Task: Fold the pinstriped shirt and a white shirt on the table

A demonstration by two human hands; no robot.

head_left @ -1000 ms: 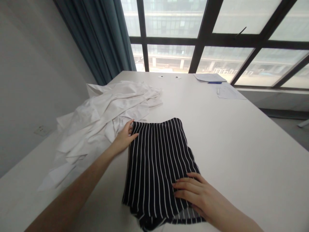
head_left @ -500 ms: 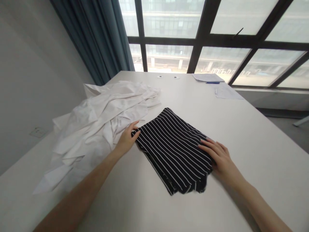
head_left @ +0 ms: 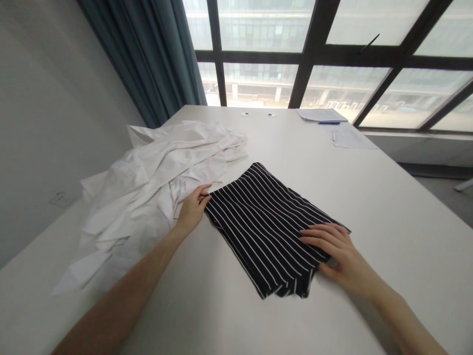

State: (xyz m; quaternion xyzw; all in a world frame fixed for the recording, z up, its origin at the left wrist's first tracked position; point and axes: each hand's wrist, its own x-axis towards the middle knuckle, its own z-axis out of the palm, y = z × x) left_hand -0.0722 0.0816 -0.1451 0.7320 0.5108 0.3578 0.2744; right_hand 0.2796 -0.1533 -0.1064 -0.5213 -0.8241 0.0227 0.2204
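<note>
A folded black garment with white stripes (head_left: pixel 258 222) lies on the white table (head_left: pixel 229 320); which kind of garment it is, I cannot tell. My left hand (head_left: pixel 192 207) pinches its left corner between thumb and fingers. On the near right part of the fabric rests my right hand (head_left: pixel 334 251), its fingers stretched out over the stripes and its thumb apart, below the edge. The garment's near end is uneven, with several small folds of cloth sticking out.
A crumpled heap of white cloth (head_left: pixel 148 187) covers the table's left side, close to my left arm. Papers (head_left: pixel 321 115) and a blue pen (head_left: pixel 328 123) lie at the far right. Behind stand a dark-framed window (head_left: pixel 258 57) and a blue curtain (head_left: pixel 155 59).
The garment's right edge now spreads farther out beyond my right hand, and its left side looks flatter. My right hand has shifted slightly nearer to me; the left still pinches the corner.
</note>
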